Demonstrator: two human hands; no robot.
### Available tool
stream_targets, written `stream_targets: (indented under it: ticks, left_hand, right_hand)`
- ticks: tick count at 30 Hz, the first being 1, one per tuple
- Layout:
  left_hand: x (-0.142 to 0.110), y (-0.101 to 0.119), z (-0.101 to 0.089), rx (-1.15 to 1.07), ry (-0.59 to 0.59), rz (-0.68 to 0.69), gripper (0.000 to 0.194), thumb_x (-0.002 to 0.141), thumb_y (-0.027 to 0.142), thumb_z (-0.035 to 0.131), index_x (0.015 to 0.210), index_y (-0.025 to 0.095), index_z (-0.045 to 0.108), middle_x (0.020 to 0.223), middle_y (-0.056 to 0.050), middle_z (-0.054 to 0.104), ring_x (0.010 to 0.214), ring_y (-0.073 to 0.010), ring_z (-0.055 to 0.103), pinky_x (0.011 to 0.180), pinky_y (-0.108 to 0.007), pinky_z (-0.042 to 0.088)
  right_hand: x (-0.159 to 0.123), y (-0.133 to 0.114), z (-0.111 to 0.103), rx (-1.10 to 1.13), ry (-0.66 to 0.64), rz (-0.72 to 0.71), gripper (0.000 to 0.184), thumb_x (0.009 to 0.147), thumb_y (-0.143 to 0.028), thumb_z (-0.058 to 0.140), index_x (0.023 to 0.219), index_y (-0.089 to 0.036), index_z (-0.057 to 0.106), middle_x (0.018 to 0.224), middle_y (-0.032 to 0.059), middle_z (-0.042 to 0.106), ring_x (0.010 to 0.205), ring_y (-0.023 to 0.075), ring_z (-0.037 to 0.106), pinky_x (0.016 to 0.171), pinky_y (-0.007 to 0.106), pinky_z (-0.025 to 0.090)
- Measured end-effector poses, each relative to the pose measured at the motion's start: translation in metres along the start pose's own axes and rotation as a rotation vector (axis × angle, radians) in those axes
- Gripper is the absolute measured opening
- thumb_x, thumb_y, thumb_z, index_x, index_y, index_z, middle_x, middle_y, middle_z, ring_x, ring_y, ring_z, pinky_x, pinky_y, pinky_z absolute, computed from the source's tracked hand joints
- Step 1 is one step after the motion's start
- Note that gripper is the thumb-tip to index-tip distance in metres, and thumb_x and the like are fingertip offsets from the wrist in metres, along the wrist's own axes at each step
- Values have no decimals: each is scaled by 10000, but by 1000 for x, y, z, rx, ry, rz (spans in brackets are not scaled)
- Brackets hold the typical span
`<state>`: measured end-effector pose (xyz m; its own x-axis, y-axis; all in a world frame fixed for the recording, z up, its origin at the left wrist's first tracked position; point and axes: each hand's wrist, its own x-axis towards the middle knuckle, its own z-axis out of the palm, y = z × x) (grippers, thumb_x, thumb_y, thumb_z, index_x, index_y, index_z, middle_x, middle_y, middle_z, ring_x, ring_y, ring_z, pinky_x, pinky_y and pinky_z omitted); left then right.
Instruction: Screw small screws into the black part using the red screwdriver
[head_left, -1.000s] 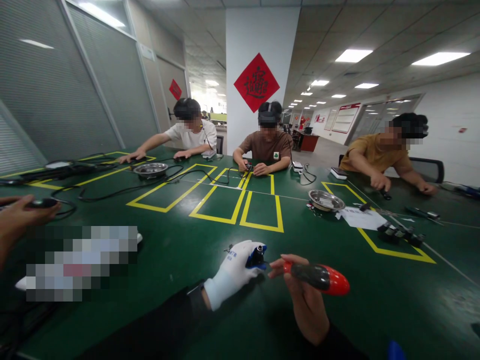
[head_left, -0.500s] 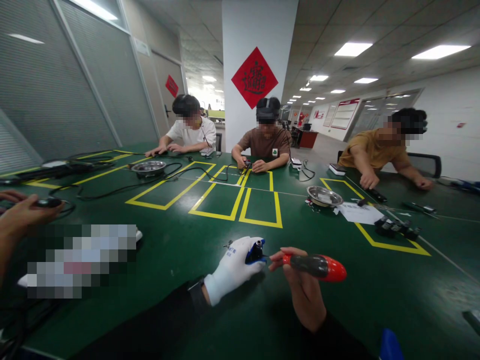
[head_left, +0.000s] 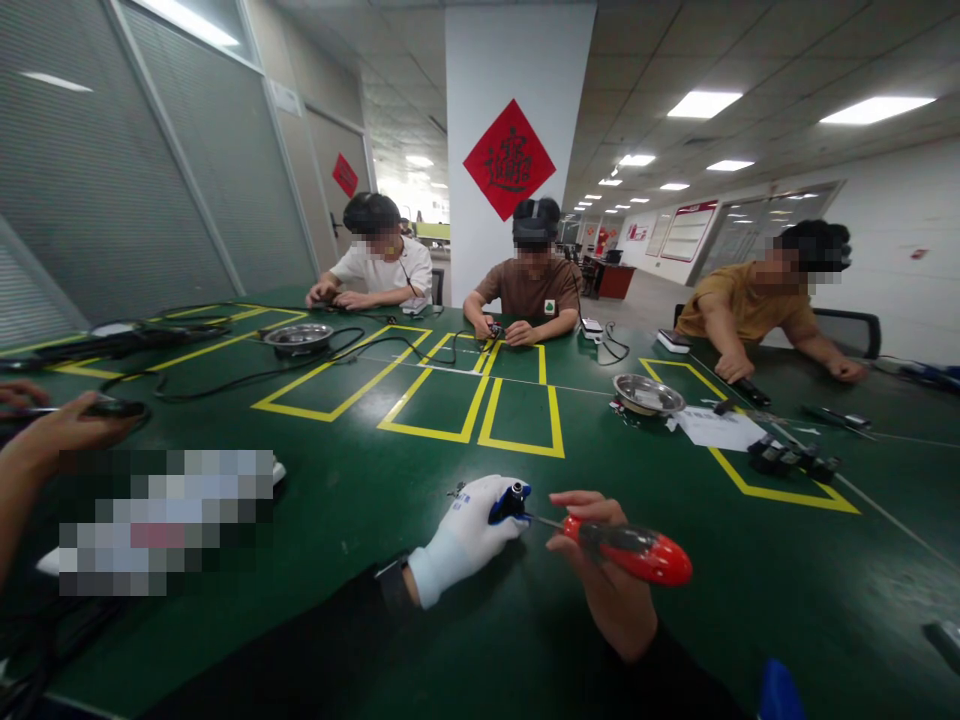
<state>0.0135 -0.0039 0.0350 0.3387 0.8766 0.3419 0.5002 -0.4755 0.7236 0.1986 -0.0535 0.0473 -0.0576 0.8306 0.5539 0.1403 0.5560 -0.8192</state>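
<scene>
Right down at the bottom edge there's a bright blue object [head_left: 781,692], mostly cut off, so can't tell what it is. Just past it, the person's bare right hand [head_left: 611,590] has its fingers loosely closed on a screwdriver with a red and dark grey handle [head_left: 649,553], tipped sideways, thin metal shaft pointing left. That shaft runs up to a small blue-and-black part [head_left: 511,503], which sits in the white-gloved left hand [head_left: 469,530], fingers curled snugly round it, just over the dark green counter [head_left: 360,500]. Can't tell if the tip is actually seated in anything. Off to the left, a co-worker's hand [head_left: 75,435] has some dark thing. Further out: yellow tape rectangles [head_left: 519,452], a shiny round metal bowl [head_left: 649,408] beside a white paper sheet [head_left: 720,430], and three people seated on the far side.
</scene>
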Motion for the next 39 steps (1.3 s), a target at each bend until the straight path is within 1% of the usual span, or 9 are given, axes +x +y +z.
stream_targets:
  ticks: [4, 10, 12, 18, 20, 24, 29, 32, 39]
  left_hand:
    - [0, -4, 2, 0, 11, -23, 307, 779, 258, 618, 1079, 194, 627, 1051, -61, 653, 992, -219, 591, 909, -345, 455]
    - [1, -4, 2, -1, 4, -14, 306, 782, 250, 612, 1081, 191, 623, 1069, -63, 650, 996, -215, 593, 907, -342, 457]
    - [1, -5, 2, 7, 5, -9, 301, 784, 248, 611, 1079, 190, 620, 1063, -62, 650, 987, -212, 595, 904, -342, 458]
    - [0, -6, 3, 32, 2, -19, 298, 798, 272, 606, 1086, 195, 618, 1073, -68, 644, 1012, -223, 584, 926, -360, 450]
    - [-1, -5, 2, 35, -3, -22, 302, 806, 274, 598, 1098, 199, 613, 1082, -69, 641, 1018, -225, 581, 932, -367, 447]
    - [-1, -2, 0, 46, -8, -5, 289, 805, 264, 600, 1087, 202, 614, 1070, -63, 643, 1004, -221, 584, 926, -366, 450]
    - [0, -4, 1, 63, 0, 3, 284, 807, 276, 599, 1081, 204, 619, 1062, -67, 642, 1004, -224, 583, 923, -369, 450]
    - [0, -7, 2, 56, 8, 1, 333, 782, 280, 626, 1107, 206, 612, 1081, -68, 638, 1018, -228, 582, 936, -371, 445]
    - [2, -12, 5, 64, 10, 14, 360, 747, 274, 661, 1097, 204, 614, 1034, -62, 644, 970, -222, 592, 907, -360, 454]
  right_hand:
    - [0, -7, 2, 137, 2, 122, 137, 864, -233, 578, 910, -237, 448, 877, 4, 626, 655, 135, 634, 658, 321, 539]
    - [4, -13, 1, 153, 8, 230, 274, 928, -304, 451, 1189, -225, 451, 1079, 79, 641, 838, 183, 657, 786, 382, 537]
    - [5, -10, 0, 132, 24, 253, 256, 918, -316, 475, 1153, -216, 477, 1087, 88, 651, 836, 190, 666, 788, 388, 540]
    - [5, -6, 1, 210, 39, 203, 159, 862, -291, 581, 960, -221, 477, 868, 28, 663, 712, 168, 663, 695, 345, 555]
    - [5, -8, 1, 199, 36, 191, 156, 881, -295, 547, 1005, -221, 488, 889, 33, 655, 734, 168, 658, 719, 352, 551]
    - [4, -9, 0, 126, 30, 209, 271, 915, -320, 472, 1165, -219, 492, 1075, 91, 650, 827, 196, 664, 790, 402, 538]
    - [1, -1, -4, -25, -27, 149, 220, 878, -317, 546, 1072, -214, 556, 999, 78, 672, 861, 218, 664, 825, 409, 521]
    - [-1, 1, -3, -80, -25, 128, 195, 891, -296, 532, 1072, -224, 528, 1052, 74, 652, 923, 217, 653, 848, 402, 507]
    - [-1, -1, 1, 1, 22, 160, 196, 910, -305, 503, 1084, -224, 464, 1077, 88, 644, 895, 209, 660, 819, 408, 516]
